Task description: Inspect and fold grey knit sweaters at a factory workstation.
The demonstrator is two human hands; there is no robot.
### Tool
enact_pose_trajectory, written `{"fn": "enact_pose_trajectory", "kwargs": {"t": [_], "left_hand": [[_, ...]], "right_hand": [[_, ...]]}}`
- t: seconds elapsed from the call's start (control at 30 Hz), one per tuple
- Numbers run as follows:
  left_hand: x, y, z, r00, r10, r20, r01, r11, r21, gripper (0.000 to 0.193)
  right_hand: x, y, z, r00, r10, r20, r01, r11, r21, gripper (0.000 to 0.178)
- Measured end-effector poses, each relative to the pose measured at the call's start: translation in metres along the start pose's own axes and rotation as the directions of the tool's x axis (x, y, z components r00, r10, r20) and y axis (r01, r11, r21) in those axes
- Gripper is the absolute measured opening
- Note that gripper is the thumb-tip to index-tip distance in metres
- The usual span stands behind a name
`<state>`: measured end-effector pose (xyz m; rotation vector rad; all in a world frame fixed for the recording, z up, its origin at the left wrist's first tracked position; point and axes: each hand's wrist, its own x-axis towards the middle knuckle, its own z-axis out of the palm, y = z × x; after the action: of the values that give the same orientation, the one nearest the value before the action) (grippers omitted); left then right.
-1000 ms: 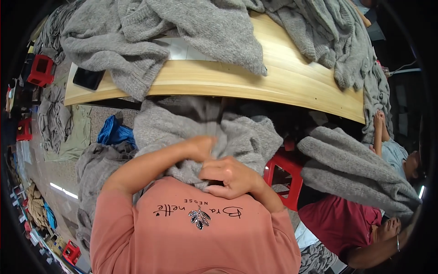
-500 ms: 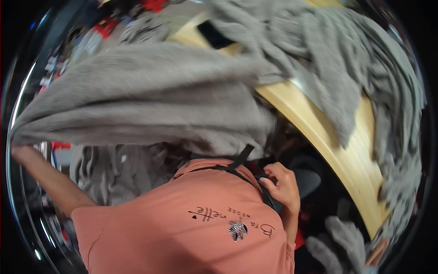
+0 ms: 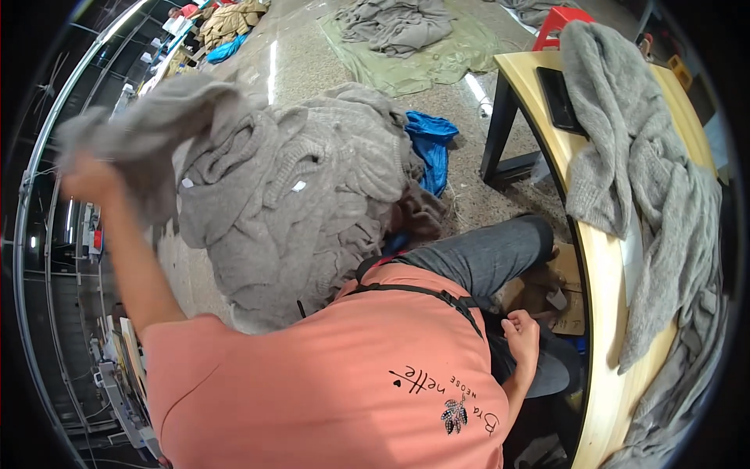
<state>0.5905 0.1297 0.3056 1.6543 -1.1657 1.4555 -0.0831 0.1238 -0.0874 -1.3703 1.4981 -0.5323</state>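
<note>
Since half a second ago, the loose gray garment [image 3: 152, 129] has swung: it was stretched across in front of the body toward the table side, now it's bunched out to the far left, at the left hand [image 3: 90, 180]. View has turned left too, so the floor pile shows nearly whole.

Largest first:
- Gray knit pile [image 3: 273, 227]: between the hands and beyond them, just right of the left hand. Loose garment's near end is over or against its left side; can't tell if touching.
- Tabletop [image 3: 522, 74]: right of the right hand [image 3: 522, 336], running forward past it.
- Gray garments [image 3: 617, 133] on the tabletop: draped, ahead and right of the right hand.
- Green sheet [image 3: 461, 59]: on the floor, well beyond both hands, with another gray heap [image 3: 398, 27] on it.
- Blue cloth [image 3: 430, 148]: far side of the pile, ahead of the right hand.
- Phone [image 3: 558, 98]: black, on the tabletop, well ahead of the right hand.

Left hand: motion-blurred, fabric right at the fingers; can't tell if clenched or letting go. Right hand: near the lap as before, empty, fingers loosely curled, thumb apart.
</note>
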Motion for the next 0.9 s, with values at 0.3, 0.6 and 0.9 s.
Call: {"fn": "enact_pose_trajectory", "kwargs": {"t": [0.3, 0.6, 0.9], "left_hand": [[-0.255, 0.258, 0.024, -0.488, 0.498, 0.717, 0.003, 0.823, -0.569, 0.025], [-0.179, 0.61, -0.005, 0.4, 0.913, -0.086, 0.175, -0.168, -0.97, 0.039], [-0.235, 0.774, 0.024, 0.398, 0.878, 0.267, 0.307, 0.147, -0.94, 0.019]], "right_hand": [[-0.033, 0.003, -0.005, 0.992, 0.055, -0.111, -0.083, 0.961, -0.263, 0.019], [-0.061, 0.017, -0.006, 0.951, 0.132, -0.279, -0.178, 0.973, -0.149, 0.016], [-0.079, 0.024, -0.006, 0.895, 0.121, -0.429, -0.08, 0.99, 0.113, 0.019]]}}
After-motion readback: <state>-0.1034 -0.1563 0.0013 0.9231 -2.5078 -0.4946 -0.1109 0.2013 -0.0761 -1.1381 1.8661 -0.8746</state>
